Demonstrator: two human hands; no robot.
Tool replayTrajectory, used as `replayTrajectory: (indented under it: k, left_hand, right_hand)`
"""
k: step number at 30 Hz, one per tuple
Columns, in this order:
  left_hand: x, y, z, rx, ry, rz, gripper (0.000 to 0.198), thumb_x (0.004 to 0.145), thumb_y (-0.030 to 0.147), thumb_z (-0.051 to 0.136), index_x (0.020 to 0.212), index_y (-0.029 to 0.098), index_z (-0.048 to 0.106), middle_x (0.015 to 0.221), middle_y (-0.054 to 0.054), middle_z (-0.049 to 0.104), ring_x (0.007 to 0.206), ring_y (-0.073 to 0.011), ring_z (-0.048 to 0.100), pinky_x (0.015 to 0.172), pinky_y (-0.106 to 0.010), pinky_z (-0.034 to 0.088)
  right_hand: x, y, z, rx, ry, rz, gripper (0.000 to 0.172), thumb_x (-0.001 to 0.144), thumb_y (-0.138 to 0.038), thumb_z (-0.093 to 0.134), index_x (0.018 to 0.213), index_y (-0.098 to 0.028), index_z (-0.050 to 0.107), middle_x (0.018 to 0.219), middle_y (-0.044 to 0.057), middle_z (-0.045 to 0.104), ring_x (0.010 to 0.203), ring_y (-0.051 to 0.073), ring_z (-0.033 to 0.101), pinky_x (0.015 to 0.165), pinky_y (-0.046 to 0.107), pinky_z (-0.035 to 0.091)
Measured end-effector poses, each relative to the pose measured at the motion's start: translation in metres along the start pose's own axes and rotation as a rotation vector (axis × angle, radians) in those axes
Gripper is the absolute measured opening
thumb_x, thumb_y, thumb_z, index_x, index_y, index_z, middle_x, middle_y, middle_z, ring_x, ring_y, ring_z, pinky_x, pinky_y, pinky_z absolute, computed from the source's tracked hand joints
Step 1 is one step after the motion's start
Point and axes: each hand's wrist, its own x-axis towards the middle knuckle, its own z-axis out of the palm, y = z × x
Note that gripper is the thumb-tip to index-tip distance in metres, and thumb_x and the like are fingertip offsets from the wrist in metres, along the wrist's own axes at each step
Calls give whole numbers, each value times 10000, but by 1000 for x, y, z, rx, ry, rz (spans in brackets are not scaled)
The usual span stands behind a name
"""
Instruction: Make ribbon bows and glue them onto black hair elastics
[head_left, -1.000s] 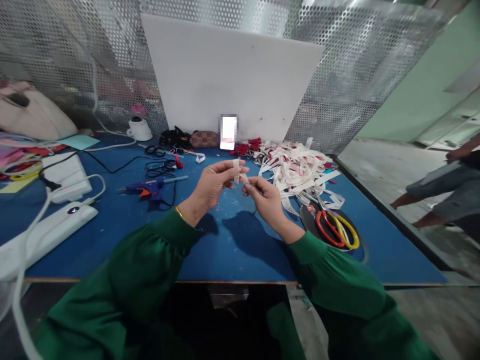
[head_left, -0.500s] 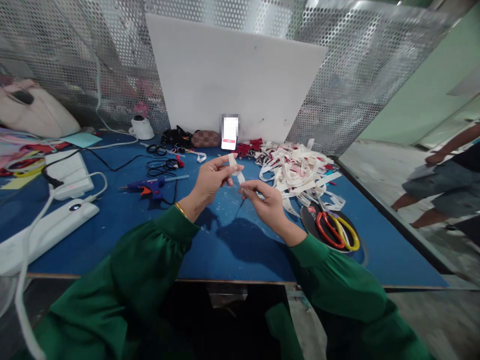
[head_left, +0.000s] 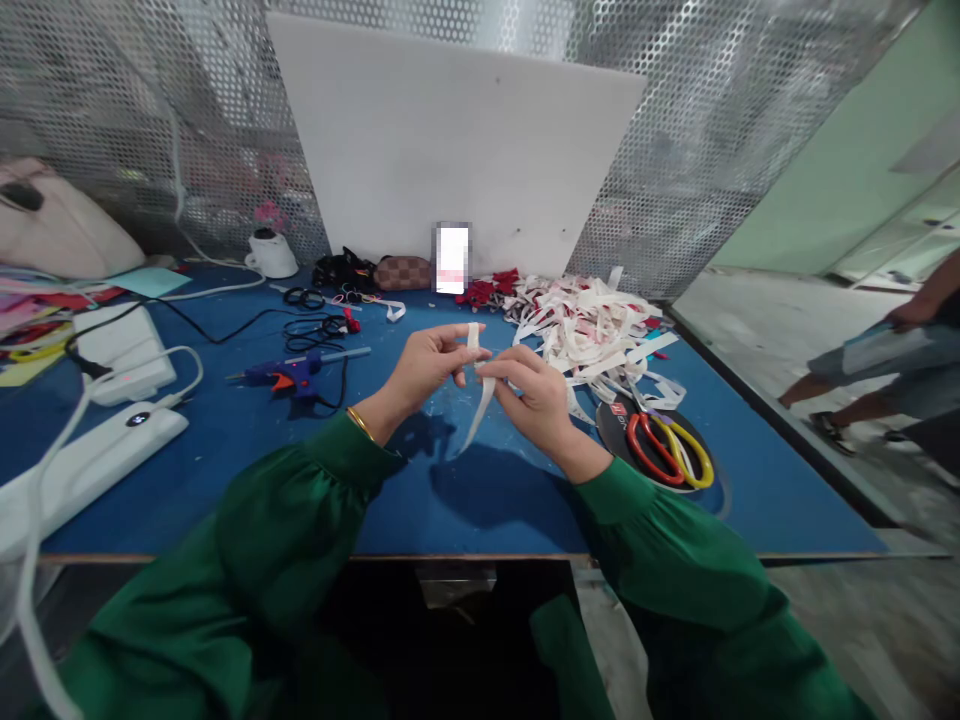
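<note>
Above the middle of the blue table, my two hands meet at a white ribbon [head_left: 480, 407]. My left hand [head_left: 426, 372] is closed, pinching the ribbon's upper part between thumb and fingers; a short piece stands up over the fingertips. My right hand [head_left: 534, 398] pinches the same ribbon just to the right, fingertips almost touching the left ones. From there its loose tail hangs down and slants left over the table. The exact fold between the fingertips is partly hidden.
A tangled heap of white ribbons [head_left: 592, 325] lies behind my right hand. Scissors [head_left: 667, 450] with red and yellow handles rest on a black disc. On the left are a blue glue gun [head_left: 289, 375] and a white power strip [head_left: 90, 470]. A lit phone [head_left: 451, 258] stands at the back.
The ribbon's tail now hangs in plain sight below my right fingertips; before, it was hardly visible. My hands stay close together. The view has shifted slightly.
</note>
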Motion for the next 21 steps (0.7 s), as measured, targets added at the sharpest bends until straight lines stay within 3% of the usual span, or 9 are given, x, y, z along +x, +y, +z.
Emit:
replayTrajectory:
  k: [6,12,21]
  left_hand:
    - [-2,-9,5,109,-102,15,447,756,282,798,1175,134,750,529,24,652,402,-93,548,458,-217,440]
    - [-6,-15,7,141,-247,23,397,820,311,756,1200,195,751,585,13,680,406,-94,565,451,-210,434]
    - [-7,-11,10,119,-287,13,433,809,322,763,1216,177,739,622,-8,700,407,-99,567,449,-215,431]
  right_hand:
    - [4,8,-6,-39,115,56,203,911,-189,599,886,-298,768,888,46,660,847,204,633,761,375,496]
    - [8,18,-5,147,175,175,155,867,-162,646,824,-275,743,900,29,687,907,201,658,828,375,526]
    - [10,18,-2,251,142,286,83,823,-177,688,762,-232,697,906,34,725,886,194,679,854,377,529]
